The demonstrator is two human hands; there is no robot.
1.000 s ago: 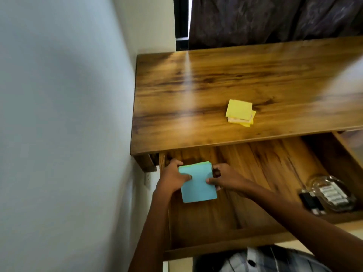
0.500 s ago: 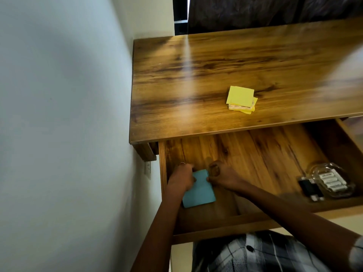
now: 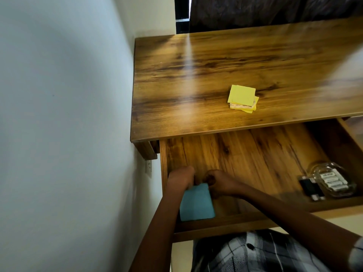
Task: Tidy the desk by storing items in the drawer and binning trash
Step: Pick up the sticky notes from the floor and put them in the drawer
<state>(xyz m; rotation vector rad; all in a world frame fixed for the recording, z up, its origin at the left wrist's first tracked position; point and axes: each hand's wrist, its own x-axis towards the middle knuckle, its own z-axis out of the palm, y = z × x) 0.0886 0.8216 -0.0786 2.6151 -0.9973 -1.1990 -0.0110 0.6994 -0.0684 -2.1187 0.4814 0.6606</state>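
A blue pad of notes [image 3: 196, 204] lies in the near left corner of the open wooden drawer [image 3: 261, 160]. My left hand [image 3: 181, 176] rests at its far left edge and my right hand [image 3: 220, 182] at its far right edge, fingers curled down on the pad. The fingertips are hidden behind the hands. A stack of yellow sticky notes [image 3: 242, 99] sits on the desk top [image 3: 196, 75], near the front edge, apart from both hands.
A clear glass dish holding several white batteries [image 3: 332, 180] stands at the drawer's right end, with a small black object [image 3: 310, 187] beside it. A white wall runs close along the left, with a socket [image 3: 148, 166] under the desk corner. Dark curtain behind the desk.
Both hands have carried the blue pad down and toward the drawer's near left corner, where it now lies flatter on the drawer floor.
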